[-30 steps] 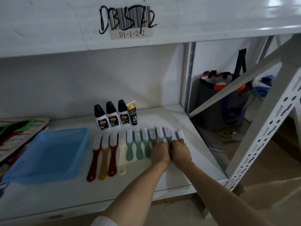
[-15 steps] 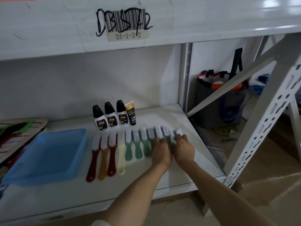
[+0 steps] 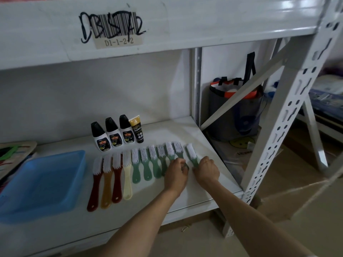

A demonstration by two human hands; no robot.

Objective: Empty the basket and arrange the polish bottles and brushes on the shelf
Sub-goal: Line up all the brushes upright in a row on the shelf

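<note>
- White metal shelf [image 3: 185, 134], smooth and faintly glossy, set against a plain white wall; a perforated steel upright [image 3: 285, 115] with a diagonal brace closes its right end.
- Barcode label [image 3: 118, 35], scrawled over in black marker, is stuck to the front edge of the shelf board above.
- Blue basket [image 3: 39, 184]: shallow rectangular plastic tray with rounded corners, lying on the shelf; the landmark for the entries below.
- Polish bottles [image 3: 113, 135]: three white bottles with tapered black caps, upright in a row right of the basket and further back; a black-and-gold tube [image 3: 136, 130] stands on its cap just beside the rightmost one.
- Brushes [image 3: 130, 167]: flat plastic handles with white bristle heads, laid side by side right of the basket, bristle ends toward the wall. From the basket outward: dark red, amber, dark red, cream, then green ones.
- Left hand [image 3: 176, 173]: rests on the handles of the green brushes near the far end of the row, fingers curled; whether it actually grips one cannot be told.
- Right hand [image 3: 207, 169]: fingers curled, pinching the handle of the last green brush [image 3: 192, 154], the one farthest from the basket.
- Dark fabric bag [image 3: 235, 112] with orange trim stands on the floor beyond the shelf end.
</note>
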